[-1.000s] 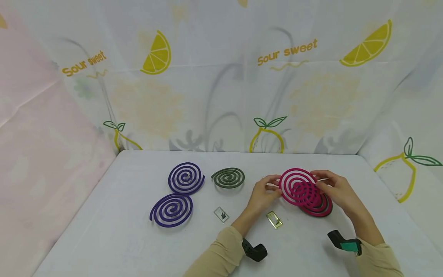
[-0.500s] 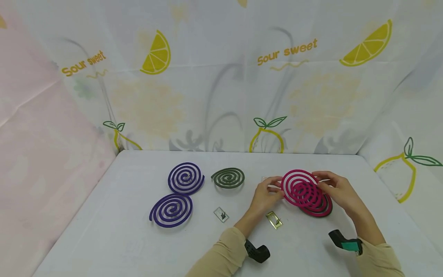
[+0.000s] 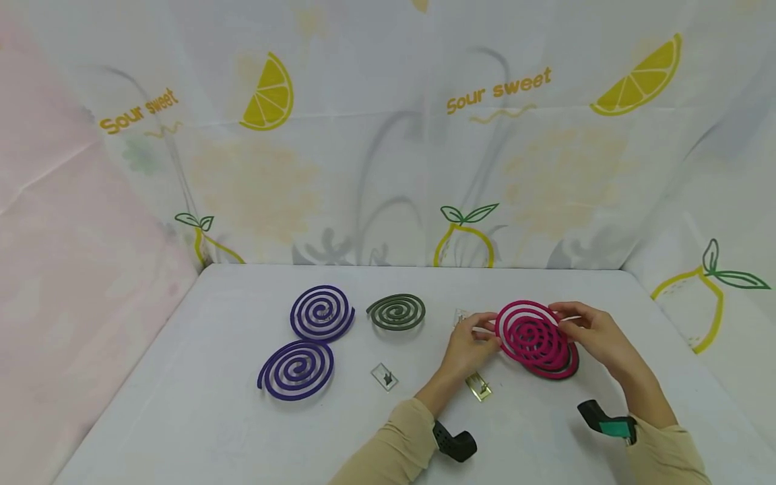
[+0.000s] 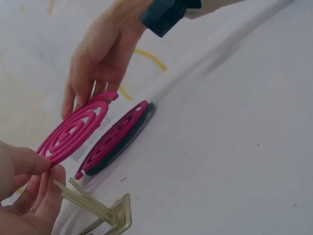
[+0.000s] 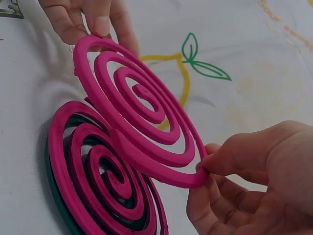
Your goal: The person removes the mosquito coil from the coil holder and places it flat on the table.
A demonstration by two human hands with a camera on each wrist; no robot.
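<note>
My left hand [image 3: 469, 347] pinches the left edge of a pink mosquito coil [image 5: 190, 180], thumb above and fingers below. At the coil's opposite edge, my right hand [image 3: 597, 337] pinches it between thumb and fingers. Held this way, the coil is tilted above a second pink coil [image 4: 120, 132], which lies flat on a dark green coil [image 4: 120, 151]. In the head view the raised coil overlaps this pair and hides much of it. A gold-coloured metal coil stand [image 3: 479, 387] lies beside my left wrist, partly covered by it.
Two purple coils [image 3: 297, 369] lie at the left, their edges meeting. A green coil [image 3: 397, 312] is at the back middle. One silver stand [image 3: 384, 376] lies in front of it; another [image 3: 461, 314] shows behind my left hand. Patterned cloth [image 3: 364, 168] walls the white table [image 3: 200, 404].
Both hands have shifted the held pink coil slightly right and down, so it overlaps the lower coils more. The left wrist now covers part of the gold stand; the head view has shifted slightly.
</note>
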